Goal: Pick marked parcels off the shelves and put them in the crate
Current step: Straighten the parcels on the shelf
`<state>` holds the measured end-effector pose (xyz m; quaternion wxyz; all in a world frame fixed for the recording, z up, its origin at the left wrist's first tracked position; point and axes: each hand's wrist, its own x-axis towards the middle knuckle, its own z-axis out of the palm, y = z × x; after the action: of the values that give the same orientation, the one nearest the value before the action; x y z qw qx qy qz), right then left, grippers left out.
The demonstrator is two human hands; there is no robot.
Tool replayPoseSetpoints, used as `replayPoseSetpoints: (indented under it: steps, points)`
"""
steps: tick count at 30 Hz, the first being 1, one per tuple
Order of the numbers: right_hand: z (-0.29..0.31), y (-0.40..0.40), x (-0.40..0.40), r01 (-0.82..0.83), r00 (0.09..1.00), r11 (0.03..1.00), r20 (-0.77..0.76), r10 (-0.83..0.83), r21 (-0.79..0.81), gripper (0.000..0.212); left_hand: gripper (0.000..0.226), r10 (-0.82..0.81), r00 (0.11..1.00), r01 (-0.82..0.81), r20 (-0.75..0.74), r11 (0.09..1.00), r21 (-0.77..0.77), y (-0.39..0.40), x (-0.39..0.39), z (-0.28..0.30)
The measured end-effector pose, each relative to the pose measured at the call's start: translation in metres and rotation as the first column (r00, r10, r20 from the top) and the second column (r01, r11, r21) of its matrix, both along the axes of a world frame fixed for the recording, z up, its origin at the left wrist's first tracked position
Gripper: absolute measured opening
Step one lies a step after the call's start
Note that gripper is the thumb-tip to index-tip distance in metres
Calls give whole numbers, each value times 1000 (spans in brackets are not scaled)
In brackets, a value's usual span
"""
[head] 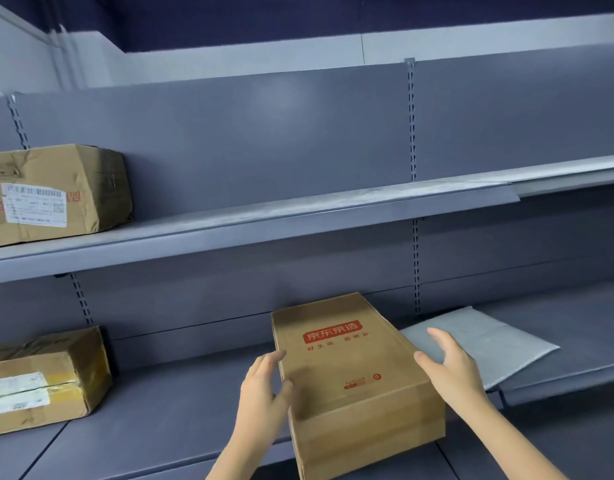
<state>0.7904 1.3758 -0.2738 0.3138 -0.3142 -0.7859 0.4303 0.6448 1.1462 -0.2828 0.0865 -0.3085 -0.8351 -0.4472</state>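
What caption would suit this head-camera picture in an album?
Both open hands, left hand and right hand, flank a red-printed cardboard box on the lower shelf, beside a grey mailer bag.

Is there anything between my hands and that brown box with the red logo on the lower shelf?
Nothing visible. The left hand and right hand flank the brown box with the red logo, with open fingers at its sides. The grey mailer bag lies to the right, behind the right hand.

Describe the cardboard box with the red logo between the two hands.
The cardboard box is plain brown, long and flat-topped, with a red logo panel and smaller red print on top. It lies on the lower shelf, its near end at the front edge. The left hand touches its left side; the right hand is at its right edge.
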Motion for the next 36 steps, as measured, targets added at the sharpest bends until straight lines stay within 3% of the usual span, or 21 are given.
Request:
replayPoseSetpoints:
  steps: [3, 9, 14, 16, 19, 21, 27, 30, 32, 36]
  points:
    - [-4, 17, -14, -15, 999, 996, 44, 18, -84, 59, 49, 30, 996, -28, 82, 999, -34, 14, -16, 2]
    - [-3, 48, -40, -97, 972, 983, 196, 127, -157, 75, 74, 6, 901, 47, 433, 992, -113, 33, -38, -12]
    - [7, 58, -64, -150, 944, 965, 259, 205, -215, 81, 55, 35, 797, -54, 603, 998, 14, 48, -57, -11]
    - [5, 57, -70, -154, 930, 933, 272, 248, -326, 67, 46, 43, 745, -100, 666, 994, 47, 51, -58, -11]
    - [-2, 44, -71, -194, 911, 928, 293, 291, -318, 32, 33, 58, 738, -109, 672, 993, 34, 50, -56, -16]
    - [-4, 33, -68, -182, 923, 945, 285, 259, -271, 25, 33, 27, 753, -84, 657, 995, 56, 44, -52, -19]
    - [-19, -17, -38, -118, 958, 945, 217, 189, -305, 38, 37, -9, 860, -43, 511, 995, 90, -3, -26, -19]
    - [-33, -49, -25, -93, 982, 958, 137, 134, -272, 60, 51, -13, 895, -34, 447, 995, 98, -34, -11, -21]
    - [-44, -67, -23, -83, 987, 960, 109, 116, -267, 72, 63, 5, 908, -48, 420, 995, 91, -53, -9, -26]
    - [-59, -90, -28, -119, 985, 952, 87, 149, -282, 75, 66, 40, 900, -78, 434, 995, 69, -77, -10, -39]
